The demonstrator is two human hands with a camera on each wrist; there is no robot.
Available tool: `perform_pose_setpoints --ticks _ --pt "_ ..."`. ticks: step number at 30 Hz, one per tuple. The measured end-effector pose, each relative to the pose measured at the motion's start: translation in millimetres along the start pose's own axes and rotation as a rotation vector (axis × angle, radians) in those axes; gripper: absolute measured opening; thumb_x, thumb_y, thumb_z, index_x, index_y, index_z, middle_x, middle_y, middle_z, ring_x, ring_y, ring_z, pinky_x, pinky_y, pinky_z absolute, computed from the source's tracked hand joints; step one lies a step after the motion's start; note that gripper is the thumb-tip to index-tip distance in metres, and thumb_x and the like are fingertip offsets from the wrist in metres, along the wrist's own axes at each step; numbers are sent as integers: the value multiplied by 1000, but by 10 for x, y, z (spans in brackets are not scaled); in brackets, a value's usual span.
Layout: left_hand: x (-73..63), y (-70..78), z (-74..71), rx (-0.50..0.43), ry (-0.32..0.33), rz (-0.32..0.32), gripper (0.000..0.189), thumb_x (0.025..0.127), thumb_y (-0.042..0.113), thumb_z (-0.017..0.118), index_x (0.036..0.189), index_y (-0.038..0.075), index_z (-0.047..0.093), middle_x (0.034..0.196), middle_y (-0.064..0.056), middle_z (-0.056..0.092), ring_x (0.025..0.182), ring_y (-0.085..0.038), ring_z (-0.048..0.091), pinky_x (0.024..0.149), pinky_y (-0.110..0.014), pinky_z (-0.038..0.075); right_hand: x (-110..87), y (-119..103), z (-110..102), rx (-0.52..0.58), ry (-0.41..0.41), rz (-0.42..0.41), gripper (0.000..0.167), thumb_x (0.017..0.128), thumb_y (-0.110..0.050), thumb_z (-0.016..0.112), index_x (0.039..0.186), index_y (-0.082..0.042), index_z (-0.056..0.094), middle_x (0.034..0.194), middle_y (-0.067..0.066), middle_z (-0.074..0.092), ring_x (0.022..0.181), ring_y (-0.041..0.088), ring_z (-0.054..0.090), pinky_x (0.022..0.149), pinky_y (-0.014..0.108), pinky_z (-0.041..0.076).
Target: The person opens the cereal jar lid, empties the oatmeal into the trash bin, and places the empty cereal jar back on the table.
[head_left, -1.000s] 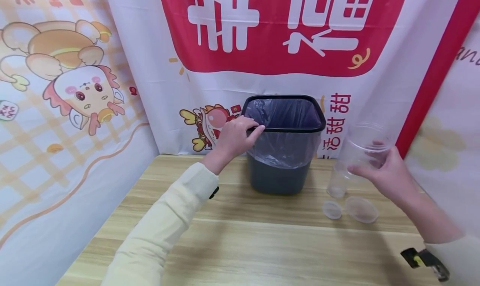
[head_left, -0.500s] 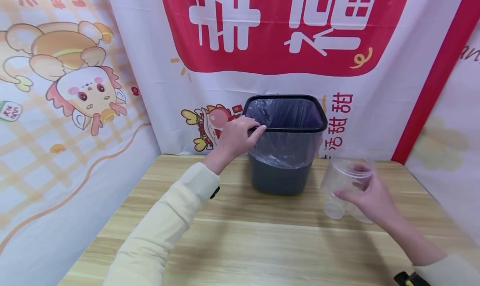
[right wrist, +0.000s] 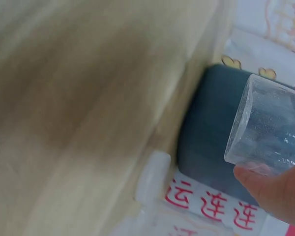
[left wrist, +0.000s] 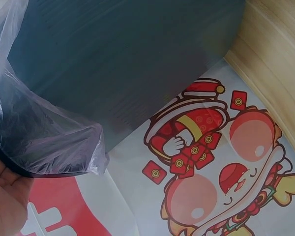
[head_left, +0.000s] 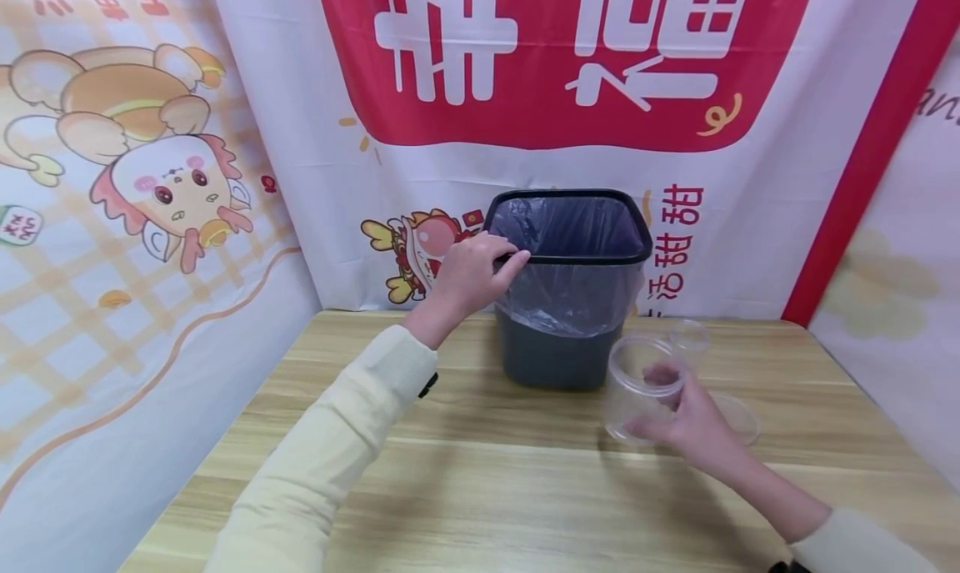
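Observation:
My left hand (head_left: 472, 277) grips the left front corner of the black rim on a dark grey trash bin (head_left: 558, 360). A clear plastic bag (head_left: 570, 298) lines the bin and folds down over its outside. In my right hand (head_left: 697, 423) is a clear plastic jar (head_left: 626, 402), its mouth facing up, just above the table in front of the bin's right side. The right wrist view has the jar (right wrist: 268, 123) between thumb and fingers, with the bin (right wrist: 206, 128) behind it. Whether the jar's base touches the table I cannot tell.
A smaller clear container (head_left: 688, 335) stands at the back right of the wooden table (head_left: 480, 506). Right of my right hand lies a clear round lid (head_left: 738, 419), partly hidden. A printed cloth (head_left: 405, 164) hangs close behind the bin.
My right hand has carried the clear jar left and down, from beside the right wall to near the bin, uncovering the smaller container. My left hand has stayed on the rim.

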State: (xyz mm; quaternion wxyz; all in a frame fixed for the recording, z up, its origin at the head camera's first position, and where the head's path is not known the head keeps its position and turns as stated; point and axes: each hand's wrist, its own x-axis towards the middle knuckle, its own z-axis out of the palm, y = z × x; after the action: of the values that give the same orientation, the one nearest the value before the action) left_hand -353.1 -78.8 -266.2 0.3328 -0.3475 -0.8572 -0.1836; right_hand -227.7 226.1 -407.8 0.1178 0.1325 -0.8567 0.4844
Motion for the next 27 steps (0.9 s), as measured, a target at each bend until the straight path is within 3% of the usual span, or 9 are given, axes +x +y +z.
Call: perform_pose_setpoints --ticks 6,12,27 --pt "-1 -2 5 4 0 0 29 96 33 59 100 9 76 95 -3 72 86 -18 63 74 -32 52 -44 89 191 28 -59 -4 81 61 -17 93 122 6 45 116 20 58 109 37 55 96 56 42" --pt "-4 0 4 3 -6 -8 30 96 33 59 101 9 76 95 -3 72 84 -18 63 72 -31 52 -67 165 322 11 -76 -25 81 57 -22 94 119 1 49 114 16 60 106 33 58 94 55 44" --pt "-8 6 -11 8 -21 -13 30 97 34 58 102 10 76 96 -3 72 85 -19 63 73 -31 52 -109 213 471 20 -91 15 87 56 -22 94 124 3 46 121 19 58 112 37 55 98 55 42"
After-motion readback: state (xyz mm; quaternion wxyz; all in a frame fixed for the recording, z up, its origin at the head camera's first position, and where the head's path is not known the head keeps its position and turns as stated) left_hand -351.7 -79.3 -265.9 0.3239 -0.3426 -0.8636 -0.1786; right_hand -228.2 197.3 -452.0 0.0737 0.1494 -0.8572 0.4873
